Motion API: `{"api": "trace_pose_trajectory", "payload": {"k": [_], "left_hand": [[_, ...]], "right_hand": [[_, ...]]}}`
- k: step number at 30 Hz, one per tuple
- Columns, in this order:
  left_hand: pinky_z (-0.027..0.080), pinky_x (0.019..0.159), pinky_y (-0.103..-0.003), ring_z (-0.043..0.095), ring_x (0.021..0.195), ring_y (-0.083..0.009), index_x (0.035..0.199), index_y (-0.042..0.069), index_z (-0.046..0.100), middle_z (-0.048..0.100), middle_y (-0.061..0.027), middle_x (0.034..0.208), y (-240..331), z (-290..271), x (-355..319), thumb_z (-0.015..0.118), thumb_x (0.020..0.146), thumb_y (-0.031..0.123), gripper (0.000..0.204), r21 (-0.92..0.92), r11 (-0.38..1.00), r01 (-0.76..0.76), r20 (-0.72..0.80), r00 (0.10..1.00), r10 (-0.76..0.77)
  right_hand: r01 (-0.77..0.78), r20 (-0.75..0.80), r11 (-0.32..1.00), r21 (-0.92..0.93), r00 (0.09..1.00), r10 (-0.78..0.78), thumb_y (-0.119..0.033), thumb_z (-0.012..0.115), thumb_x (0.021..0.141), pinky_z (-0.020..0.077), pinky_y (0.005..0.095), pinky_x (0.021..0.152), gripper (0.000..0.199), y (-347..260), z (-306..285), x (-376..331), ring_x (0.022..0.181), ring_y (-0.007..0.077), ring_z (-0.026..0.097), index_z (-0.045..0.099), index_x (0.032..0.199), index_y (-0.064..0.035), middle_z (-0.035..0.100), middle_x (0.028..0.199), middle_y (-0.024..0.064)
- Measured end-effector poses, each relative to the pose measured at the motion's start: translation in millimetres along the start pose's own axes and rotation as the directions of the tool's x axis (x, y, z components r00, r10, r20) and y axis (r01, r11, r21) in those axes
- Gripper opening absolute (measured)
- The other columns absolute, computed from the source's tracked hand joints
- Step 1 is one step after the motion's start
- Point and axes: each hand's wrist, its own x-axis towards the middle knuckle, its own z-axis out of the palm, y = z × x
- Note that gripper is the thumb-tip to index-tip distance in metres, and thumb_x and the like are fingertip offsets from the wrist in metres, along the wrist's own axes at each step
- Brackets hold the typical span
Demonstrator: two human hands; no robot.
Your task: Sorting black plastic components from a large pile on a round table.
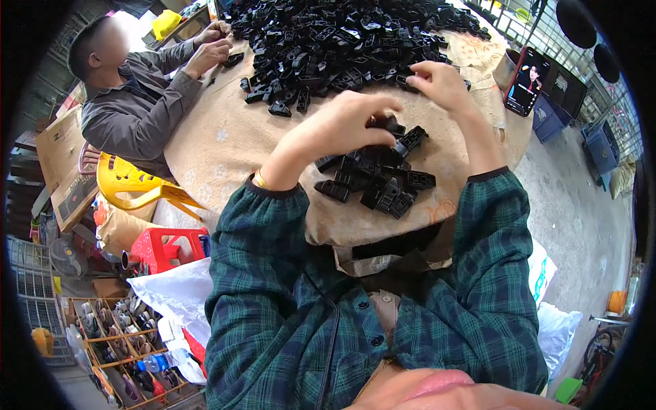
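My left hand (342, 126) is curled over a small heap of black plastic parts (376, 179) on the cloth-covered table. A black plastic part (385, 124) shows between its thumb and fingers. My right hand (443, 85) is raised at the near edge of a large pile of black plastic parts (328, 51). Its fingers are bent with the thumb apart, and nothing shows between them.
A patterned cloth (212, 154) covers the round table. Across at the left, a person (137, 96) handles small parts. A phone (526, 82) stands at the right edge. A yellow chair (133, 181) and red stool (167, 249) stand left.
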Motion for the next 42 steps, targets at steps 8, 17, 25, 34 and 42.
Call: {"api": "trace_pose_trajectory", "payload": {"k": [8, 17, 25, 34, 42], "left_hand": [[0.048, 0.065, -0.023, 0.060, 0.072, -0.0112, 0.102, 0.003, 0.063, 0.066, -0.0081, 0.084, -37.2, -11.4, 2.1, 0.064, 0.079, 0.016, 0.026, -0.107, 0.972, 0.210, -0.227, 0.946, -0.230], [0.049, 0.072, -0.028, 0.062, 0.079, -0.0186, 0.100, 0.003, 0.064, 0.064, -0.0119, 0.092, -78.0, 6.8, 3.9, 0.066, 0.075, 0.012, 0.026, 0.126, 0.949, 0.291, -0.344, 0.909, -0.233], [0.048, 0.072, -0.032, 0.061, 0.079, -0.0268, 0.095, 0.002, 0.064, 0.062, -0.0137, 0.087, -56.6, 19.0, 14.7, 0.071, 0.069, 0.016, 0.031, -0.052, 0.978, 0.200, -0.340, 0.918, -0.206], [0.051, 0.068, -0.028, 0.063, 0.076, -0.0170, 0.117, 0.001, 0.047, 0.064, -0.0142, 0.086, -50.3, 31.8, 21.2, 0.068, 0.071, 0.003, 0.050, -0.155, 0.934, 0.322, -0.332, 0.873, -0.356], [0.049, 0.060, -0.023, 0.059, 0.064, -0.0128, 0.106, 0.003, 0.058, 0.063, -0.0105, 0.081, -37.2, 18.6, 24.1, 0.063, 0.075, -0.001, 0.032, -0.015, 1.000, 0.026, -0.614, 0.789, -0.029]], "right_hand": [[0.057, 0.016, 0.979, -0.194, 0.998, -0.055, -0.027, 0.062, 0.074, 0.0475, 0.0368, 0.077, 0.031, -15.5, -1.2, -6.5, 0.088, 0.0282, 0.060, 0.064, 0.097, -0.0074, 0.064, 0.092, 0.0120], [-0.043, -0.046, 0.917, -0.397, 0.999, 0.027, -0.023, 0.057, 0.076, 0.0463, 0.0401, 0.075, 0.024, -18.5, 4.6, -10.4, 0.085, 0.0310, 0.059, 0.059, 0.092, -0.0055, 0.062, 0.088, 0.0145], [0.043, -0.056, 0.997, -0.064, 0.997, -0.047, -0.023, 0.066, 0.067, 0.0496, 0.0342, 0.070, 0.030, -31.4, 17.6, -10.0, 0.076, 0.0279, 0.063, 0.063, 0.086, -0.0011, 0.064, 0.081, 0.0158], [-0.399, 0.353, 0.341, 0.851, 0.916, 0.191, -0.011, 0.058, 0.085, 0.0548, 0.0278, 0.069, 0.018, -49.7, 33.0, -4.2, 0.077, 0.0197, 0.063, 0.059, 0.091, 0.0061, 0.063, 0.087, 0.0128], [-0.292, 0.289, 0.101, 0.951, 0.956, 0.052, -0.016, 0.055, 0.087, 0.0535, 0.0283, 0.072, 0.022, -55.1, 21.3, -7.2, 0.080, 0.0176, 0.063, 0.058, 0.101, 0.0015, 0.063, 0.092, 0.0112]]}}
